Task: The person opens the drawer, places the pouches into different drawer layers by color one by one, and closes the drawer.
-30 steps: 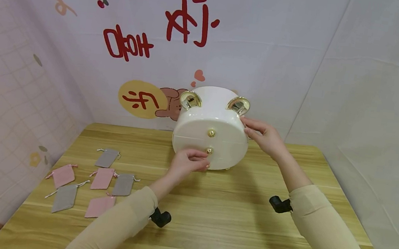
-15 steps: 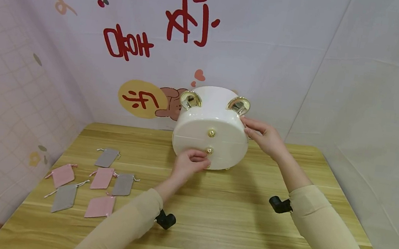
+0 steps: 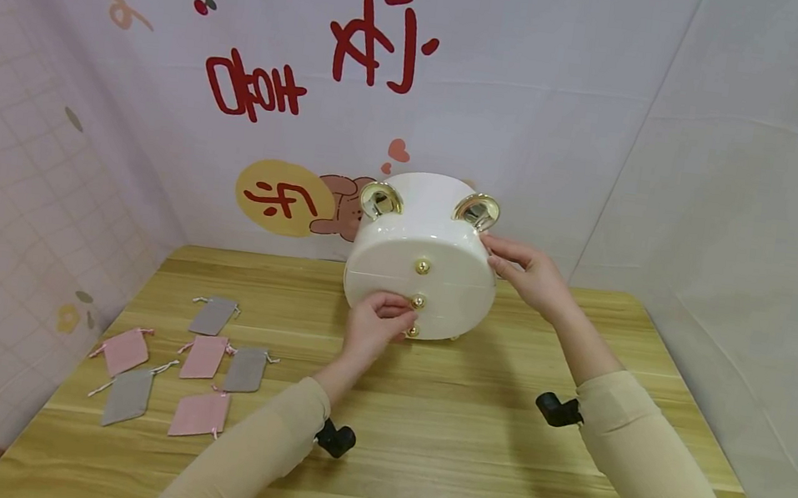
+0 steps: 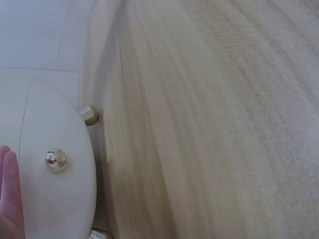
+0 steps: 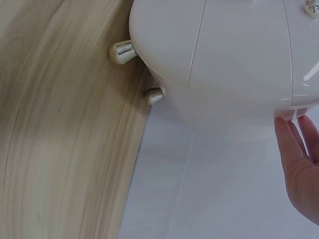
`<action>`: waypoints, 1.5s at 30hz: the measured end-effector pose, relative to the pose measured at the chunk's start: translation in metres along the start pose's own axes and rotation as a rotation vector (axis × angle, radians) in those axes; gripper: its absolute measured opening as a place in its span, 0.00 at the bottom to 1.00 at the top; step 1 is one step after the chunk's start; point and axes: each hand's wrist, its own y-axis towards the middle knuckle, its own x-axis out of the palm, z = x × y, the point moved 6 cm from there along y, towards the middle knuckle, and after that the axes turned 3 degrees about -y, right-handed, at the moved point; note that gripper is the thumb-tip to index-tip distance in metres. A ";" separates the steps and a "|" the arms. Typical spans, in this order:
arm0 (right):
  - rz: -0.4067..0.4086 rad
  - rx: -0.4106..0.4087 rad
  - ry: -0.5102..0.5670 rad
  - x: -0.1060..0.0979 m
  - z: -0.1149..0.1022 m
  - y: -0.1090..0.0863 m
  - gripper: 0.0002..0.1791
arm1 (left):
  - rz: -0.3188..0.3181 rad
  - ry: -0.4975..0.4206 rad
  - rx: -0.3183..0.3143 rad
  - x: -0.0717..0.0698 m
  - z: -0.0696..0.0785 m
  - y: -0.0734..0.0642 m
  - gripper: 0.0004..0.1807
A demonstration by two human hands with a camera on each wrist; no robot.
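A white, round-fronted drawer box (image 3: 382, 259) with gold ear-like bells (image 3: 381, 199) on top stands at the back of the table. Its front has three gold knobs in a column. My left hand (image 3: 368, 331) has its thumb and fingertips at the middle knob (image 3: 418, 301), pinching it from the left. Below, the bottom knob (image 4: 56, 160) shows uncovered in the left wrist view. Along the box's right side, my right hand (image 3: 537, 281) rests extended fingertips (image 5: 282, 129) against the wall, near the right bell.
Several small pink and grey drawstring pouches (image 3: 205, 358) lie on the left of the wooden table (image 3: 460, 476). Short gold feet (image 5: 122, 52) hold the box above the tabletop. A printed cloth backdrop (image 3: 552, 118) hangs right behind it.
My left hand has shifted slightly up, from near the bottom knob to the middle one, its forearm moving a little right. My right hand and the box have kept their places.
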 end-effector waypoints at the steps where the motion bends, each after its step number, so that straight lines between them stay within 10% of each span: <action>1: -0.001 -0.001 0.003 0.000 0.000 0.000 0.23 | -0.004 0.000 0.000 0.000 0.000 0.000 0.12; 12: -0.007 0.007 0.033 -0.001 0.004 0.000 0.23 | -0.060 -0.008 -0.003 0.002 0.003 0.005 0.16; 29: -0.013 0.027 0.064 -0.001 0.008 0.002 0.23 | 0.063 -0.093 -0.050 0.007 0.003 0.005 0.11; 45: -0.005 0.015 0.061 0.000 0.005 0.002 0.23 | 0.044 -0.037 0.003 0.011 0.019 -0.005 0.14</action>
